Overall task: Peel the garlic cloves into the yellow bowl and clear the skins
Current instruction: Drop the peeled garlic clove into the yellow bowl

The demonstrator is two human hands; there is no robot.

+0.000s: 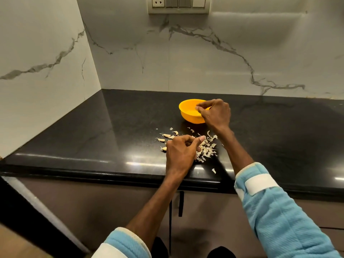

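Marble-veined wall [46, 53] is running along the left, meeting a black countertop [111, 127] in the corner.

A few unpeeled garlic cloves [163, 140] are lying on the counter at the left edge of the mess, just beside the left hand [181, 151].

The left hand is resting on the counter near the front edge. Its fingers are curling in toward the palm and the thumb is stretching out to the right. Cannot tell whether anything is being held inside the curl. A blue sleeve [126, 243] with a white cuff is showing low in the view.

The yellow bowl [188, 117] is sitting upright on the counter behind the hand, apart from the cloves. Its inside is catching glare, so its contents are unclear.

A pile of papery skins [206, 148] is spreading over the counter between the bowl and the front edge, touching the left thumb side.

The right hand [216, 112] is reaching over the bowl's right rim, knuckles up. Its fingertips [198, 108] are drawing narrowly together above the bowl's hollow. What they are pinching, if anything, is too small to tell.

One stray skin [214, 170] is lying alone close to the counter's front edge, under the right forearm.

A switch plate [178, 4] is showing on the back wall, top centre-right.
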